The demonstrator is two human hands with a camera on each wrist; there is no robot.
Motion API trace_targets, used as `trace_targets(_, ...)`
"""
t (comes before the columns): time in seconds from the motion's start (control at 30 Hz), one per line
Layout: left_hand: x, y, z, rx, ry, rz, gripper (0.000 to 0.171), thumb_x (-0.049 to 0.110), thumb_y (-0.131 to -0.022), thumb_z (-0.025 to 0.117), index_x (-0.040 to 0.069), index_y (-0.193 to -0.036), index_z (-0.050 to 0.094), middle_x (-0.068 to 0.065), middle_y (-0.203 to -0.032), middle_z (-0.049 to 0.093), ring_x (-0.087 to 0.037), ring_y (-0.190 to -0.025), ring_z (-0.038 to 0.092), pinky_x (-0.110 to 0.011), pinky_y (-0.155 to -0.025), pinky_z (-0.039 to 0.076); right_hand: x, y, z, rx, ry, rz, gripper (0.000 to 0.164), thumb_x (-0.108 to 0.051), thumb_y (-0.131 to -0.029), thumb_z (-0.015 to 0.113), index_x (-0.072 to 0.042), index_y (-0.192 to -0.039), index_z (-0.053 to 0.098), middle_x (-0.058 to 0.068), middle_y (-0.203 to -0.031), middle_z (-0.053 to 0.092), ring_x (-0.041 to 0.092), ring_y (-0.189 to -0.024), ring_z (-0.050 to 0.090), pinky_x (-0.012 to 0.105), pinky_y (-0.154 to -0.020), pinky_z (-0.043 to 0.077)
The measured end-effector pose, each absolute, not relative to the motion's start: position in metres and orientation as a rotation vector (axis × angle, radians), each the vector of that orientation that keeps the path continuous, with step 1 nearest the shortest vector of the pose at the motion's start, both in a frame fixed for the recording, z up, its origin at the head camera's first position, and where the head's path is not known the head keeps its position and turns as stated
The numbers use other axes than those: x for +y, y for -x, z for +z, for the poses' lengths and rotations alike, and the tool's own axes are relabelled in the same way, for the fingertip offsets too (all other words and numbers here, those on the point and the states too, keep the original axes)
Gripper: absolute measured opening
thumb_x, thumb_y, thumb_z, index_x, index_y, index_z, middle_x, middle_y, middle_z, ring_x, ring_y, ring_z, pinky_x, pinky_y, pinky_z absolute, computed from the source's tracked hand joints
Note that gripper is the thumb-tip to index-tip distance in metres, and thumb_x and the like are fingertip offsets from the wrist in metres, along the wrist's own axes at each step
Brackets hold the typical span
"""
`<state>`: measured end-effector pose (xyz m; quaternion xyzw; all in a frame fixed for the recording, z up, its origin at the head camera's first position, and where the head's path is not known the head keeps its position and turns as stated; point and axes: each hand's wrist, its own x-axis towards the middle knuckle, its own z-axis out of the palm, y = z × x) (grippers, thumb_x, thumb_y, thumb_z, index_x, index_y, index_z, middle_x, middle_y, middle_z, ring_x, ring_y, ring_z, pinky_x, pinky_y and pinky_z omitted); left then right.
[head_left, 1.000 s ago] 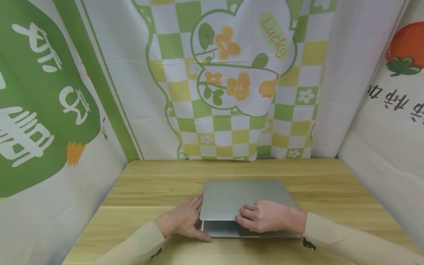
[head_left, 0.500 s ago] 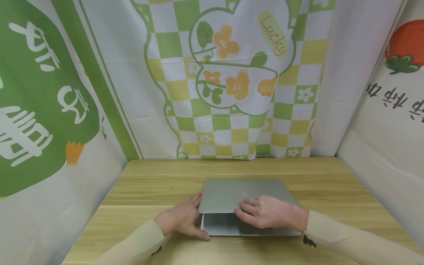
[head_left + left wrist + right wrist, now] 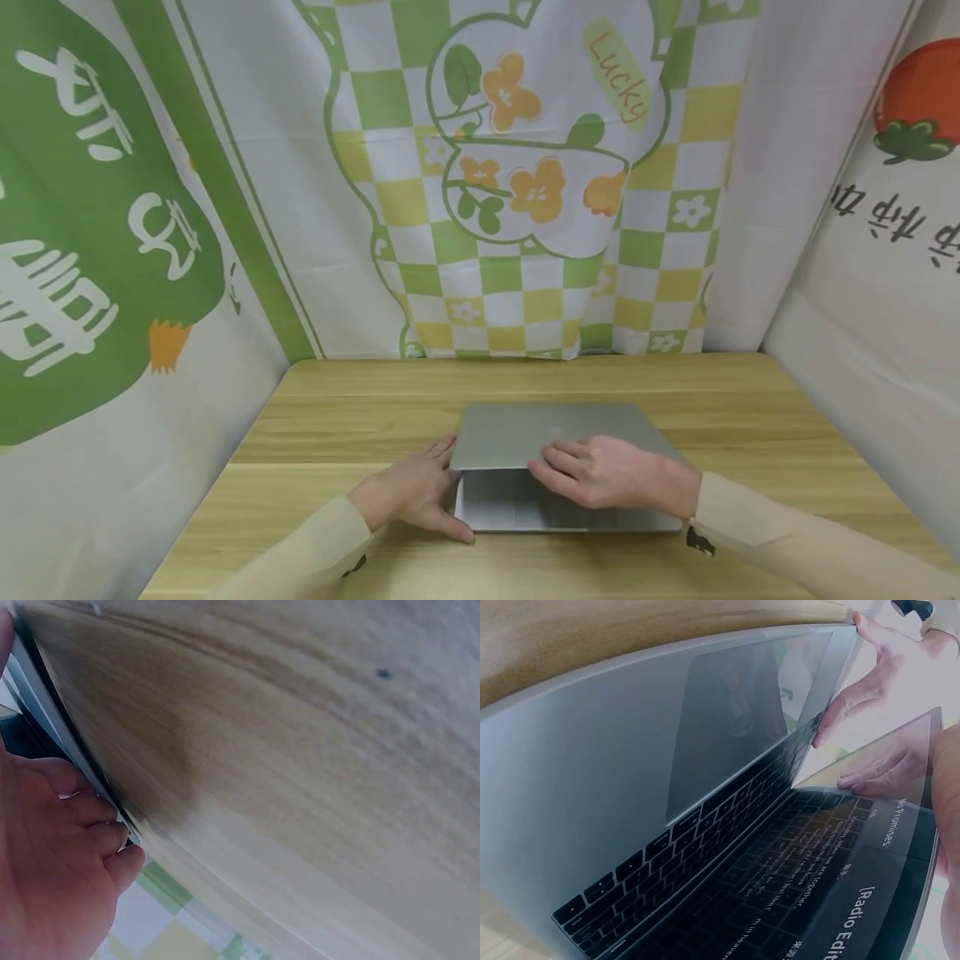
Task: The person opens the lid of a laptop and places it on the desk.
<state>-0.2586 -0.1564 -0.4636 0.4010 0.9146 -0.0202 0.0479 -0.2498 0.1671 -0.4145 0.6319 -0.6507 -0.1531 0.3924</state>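
In the head view, we see the laptop (image 3: 570, 418) lying below the centre of the frame on the wooden table (image 3: 337, 392). Compared with a second ago, the front edge of its lid (image 3: 502, 442) stands higher and farther from the base (image 3: 487, 504), so the dark slot has become a clear gap. We judge the lid to be lifting while the base stays in place; it is partly raised, with much of the opening angle left. Our right hand (image 3: 600, 473), right of centre, is clamped on the lid's front edge, fingertips on top, its forearm coming in from the lower right. Our left hand (image 3: 411, 493) lies at the laptop's left side, fingers extended and apart from the thumb, which reaches the near corner; we take it to be steadying the base.

In the left wrist view, our left hand fills the lower left, its fingers against the laptop's side edge, which runs down from the upper left.

In the right wrist view, we look into the gap: the keyboard (image 3: 641, 870) crosses the lower middle, the trackpad (image 3: 727, 720) sits above it, and the screen (image 3: 885, 859) at lower right shows lines of text. Our right fingers hold its edge at the far right.
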Motion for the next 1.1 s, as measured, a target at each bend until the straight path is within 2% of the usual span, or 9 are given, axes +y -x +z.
trace_targets(0.17,-0.156,0.258,-0.464,2.802,-1.183,-0.118,0.111,0.085,-0.075,0.052,0.003,-0.149,0.04,-0.023,-0.159,0.026,-0.046,-0.146,0.026,-0.052,-0.119,0.029,0.167,0.252,-0.411,-1.659,-1.599,-0.352,0.036,-0.006,-0.106,0.03,-0.003,-0.124,0.061,0.007,-0.103,0.073,0.015,-0.089,0.073,0.025,-0.059,0.059)
trace_targets(0.5,-0.157,0.256,-0.462,2.794,-1.114,-0.209,0.111,0.088,-0.075,0.047,0.001,-0.144,0.047,-0.019,-0.146,0.05,-0.041,-0.147,0.028,-0.048,-0.121,0.029,0.165,0.253,-0.405,-1.704,-1.593,-0.342,0.039,-0.004,-0.106,0.027,-0.003,-0.129,0.059,0.006,-0.104,0.074,0.015,-0.089,0.073,0.025,-0.061,0.059)
trace_targets(0.87,-0.155,0.255,-0.458,2.786,-1.076,-0.19,0.115,0.087,-0.074,0.049,0.0,-0.148,0.039,-0.021,-0.151,0.043,-0.04,-0.147,0.028,-0.046,-0.121,0.029,0.164,0.258,-0.402,-1.721,-1.58,-0.274,0.039,-0.005,-0.107,0.027,-0.002,-0.126,0.061,0.008,-0.106,0.074,0.016,-0.092,0.073,0.025,-0.063,0.06)
trace_targets(1.1,-0.153,0.258,-0.457,2.775,-1.081,-0.191,0.115,0.085,-0.075,0.05,-0.001,-0.149,0.036,-0.02,-0.155,0.037,-0.039,-0.148,0.027,-0.045,-0.121,0.029,0.165,0.261,-0.4,-1.725,-1.582,-0.257,0.038,-0.008,-0.108,0.027,-0.004,-0.126,0.061,0.006,-0.105,0.073,0.014,-0.088,0.073,0.025,-0.059,0.059)
